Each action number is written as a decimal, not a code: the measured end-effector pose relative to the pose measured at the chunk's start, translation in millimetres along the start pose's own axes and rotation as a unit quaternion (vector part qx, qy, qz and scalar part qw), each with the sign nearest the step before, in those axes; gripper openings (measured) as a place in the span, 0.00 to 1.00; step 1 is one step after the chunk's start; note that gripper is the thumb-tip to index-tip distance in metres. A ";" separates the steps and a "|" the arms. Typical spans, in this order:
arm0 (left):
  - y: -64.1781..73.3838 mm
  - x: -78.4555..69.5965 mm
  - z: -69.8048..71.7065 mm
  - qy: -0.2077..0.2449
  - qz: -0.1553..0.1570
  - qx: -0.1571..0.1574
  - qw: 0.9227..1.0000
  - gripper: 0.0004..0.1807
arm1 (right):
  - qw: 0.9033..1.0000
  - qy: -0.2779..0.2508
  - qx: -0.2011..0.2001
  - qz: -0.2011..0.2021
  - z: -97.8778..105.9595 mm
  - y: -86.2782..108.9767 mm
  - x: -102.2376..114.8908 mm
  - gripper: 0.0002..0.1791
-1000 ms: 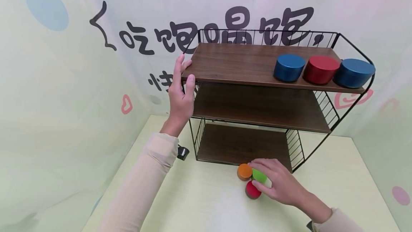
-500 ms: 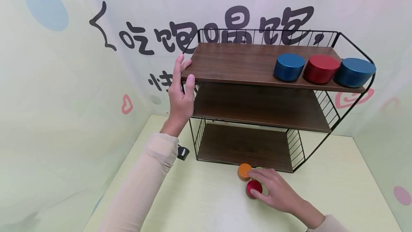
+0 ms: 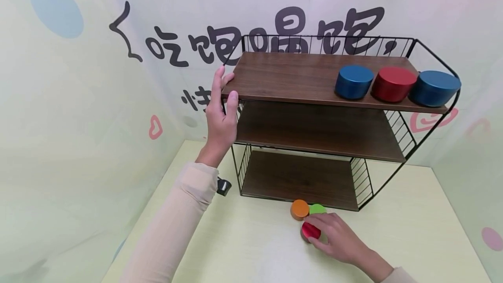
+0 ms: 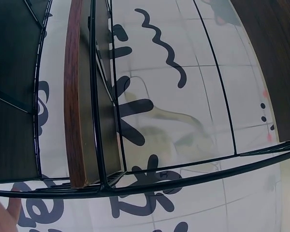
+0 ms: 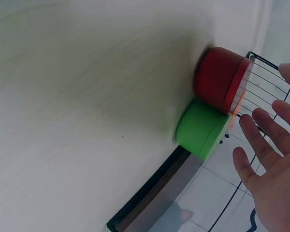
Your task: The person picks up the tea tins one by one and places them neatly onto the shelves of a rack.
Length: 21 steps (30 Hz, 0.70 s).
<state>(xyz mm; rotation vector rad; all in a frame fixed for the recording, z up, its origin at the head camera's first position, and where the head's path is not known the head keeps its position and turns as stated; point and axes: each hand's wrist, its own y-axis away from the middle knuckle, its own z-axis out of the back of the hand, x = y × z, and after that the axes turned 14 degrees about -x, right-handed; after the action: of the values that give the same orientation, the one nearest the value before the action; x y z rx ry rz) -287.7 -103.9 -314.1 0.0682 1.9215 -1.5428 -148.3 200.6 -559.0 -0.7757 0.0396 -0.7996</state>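
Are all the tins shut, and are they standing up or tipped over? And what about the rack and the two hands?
Orange tin: closed, upright
Green tin: closed, upright
Small red tin: closed, upright
Left blue tin: closed, upright
Large red tin: closed, upright
Right blue tin: closed, upright
Rack: standing upright
Left hand: holding the rack's left end
Right hand: over the small red tin, holding nothing

The left sleeve [image 3: 167,230] is running long, plain and pale beige to a cuff [image 3: 198,176] with soft creases [image 3: 195,193] bunching behind it, while the right sleeve [image 3: 398,276] is showing only 1 matching beige end.
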 end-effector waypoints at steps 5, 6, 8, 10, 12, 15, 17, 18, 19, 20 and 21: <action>0.0 -0.9 0.4 -0.002 0.001 -0.001 1.000 0.29 | 1.000 0.016 0.006 0.010 -1.8 3.1 -2.1 0.26; -0.1 -1.1 0.6 -0.002 0.000 -0.001 1.000 0.29 | 1.000 0.019 0.009 0.009 -1.9 3.5 -2.5 0.27; 0.0 -1.2 0.7 -0.003 -0.004 -0.002 1.000 0.29 | 1.000 0.026 0.016 0.008 -2.5 4.6 -3.5 0.27; 0.2 -0.9 1.0 -0.004 -0.008 -0.001 1.000 0.29 | 0.999 0.031 0.020 0.009 -3.6 5.9 -4.6 0.27; 0.0 -0.6 0.9 -0.005 -0.011 0.000 1.000 0.29 | 0.999 0.036 0.019 0.014 -5.2 7.7 -6.0 0.28; 0.2 -0.4 0.9 -0.008 -0.004 0.002 1.000 0.29 | 0.999 0.044 0.017 0.024 -7.9 10.2 -6.9 0.28; 0.3 -0.6 0.8 -0.008 0.001 0.002 1.000 0.29 | 0.998 0.049 0.017 0.027 -9.8 11.8 -7.1 0.28; 0.5 -0.3 0.8 -0.008 0.002 0.002 1.000 0.29 | 0.998 0.051 0.017 0.028 -10.6 12.5 -7.2 0.28; 0.6 -0.4 0.7 -0.008 0.005 0.001 1.000 0.29 | 0.998 0.054 0.018 0.029 -11.4 13.3 -7.4 0.28; 0.5 -0.3 0.7 -0.009 0.002 0.002 1.000 0.29 | 0.998 0.055 0.018 0.029 -12.1 13.9 -7.6 0.28; 0.5 -0.3 0.7 -0.009 -0.001 0.002 1.000 0.29 | 0.998 0.056 0.017 0.030 -12.9 14.4 -7.9 0.28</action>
<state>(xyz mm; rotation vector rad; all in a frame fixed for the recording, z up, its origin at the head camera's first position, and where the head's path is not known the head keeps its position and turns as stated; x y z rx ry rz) -286.9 -104.2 -314.4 0.0545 1.9041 -1.5442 -148.8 204.3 -579.5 -0.6928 0.1493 -0.7839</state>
